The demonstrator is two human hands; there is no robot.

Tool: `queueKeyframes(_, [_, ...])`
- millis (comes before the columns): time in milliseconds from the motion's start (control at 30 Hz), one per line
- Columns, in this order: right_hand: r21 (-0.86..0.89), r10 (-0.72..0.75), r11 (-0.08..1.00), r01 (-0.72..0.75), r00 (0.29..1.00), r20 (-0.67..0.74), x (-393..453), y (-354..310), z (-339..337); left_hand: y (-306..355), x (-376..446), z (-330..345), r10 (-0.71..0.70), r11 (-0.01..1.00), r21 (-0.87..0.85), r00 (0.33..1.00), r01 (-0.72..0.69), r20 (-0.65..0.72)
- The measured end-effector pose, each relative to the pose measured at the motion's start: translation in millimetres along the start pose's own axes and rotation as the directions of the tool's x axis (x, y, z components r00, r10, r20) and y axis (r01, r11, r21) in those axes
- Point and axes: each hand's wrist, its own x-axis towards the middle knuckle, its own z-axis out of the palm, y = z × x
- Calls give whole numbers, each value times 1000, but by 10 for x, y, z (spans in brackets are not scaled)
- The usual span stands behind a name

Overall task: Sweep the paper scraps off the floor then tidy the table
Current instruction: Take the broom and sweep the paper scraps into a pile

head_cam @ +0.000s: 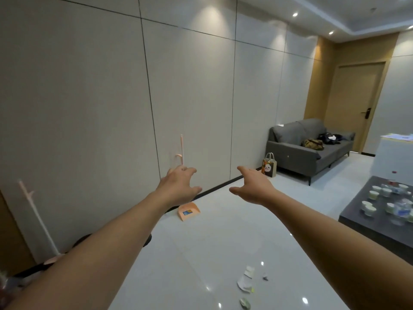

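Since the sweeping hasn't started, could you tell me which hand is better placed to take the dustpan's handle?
Probably left: the left hand is open right in front of the dustpan handle; the right hand reaches farther right.

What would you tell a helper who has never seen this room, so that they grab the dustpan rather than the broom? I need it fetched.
Follow the long pale panelled wall down to its dark skirting. There the peach plastic dustpan stands on the glossy white floor, its thin handle leaning on the wall. It has an open scoop with a blue label; the pink-handled broom further left has none.
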Motion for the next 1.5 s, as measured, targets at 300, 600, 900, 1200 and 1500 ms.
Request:
queueKeyframes(300, [88, -56, 995, 51, 996, 62, 2433, 315, 1062, -805, 2154, 775, -99, 994, 49, 995, 98, 21])
queueKeyframes(600, [134, -105, 987, 84, 982, 156, 4957, 307, 1686, -1622, 4329, 1160, -212, 975, 69, 976, 210, 38])
queueKeyframes(900, [134, -62, 991, 27, 964, 259, 6900, 269, 2906, -2756, 6135, 1962, -254, 967, 39, 962, 251, 102])
queueKeyframes(1200, [166, 40, 980, -109, 927, 374, 8824, -27, 3968, -3936, 8060, 2480, -274, 960, -6, 945, 280, 180])
queueKeyframes(1500, [238, 124, 932, -273, 858, 498, 10465, -39, 4853, -4728, 9683, 3227, -287, 956, 31, 911, 291, 296])
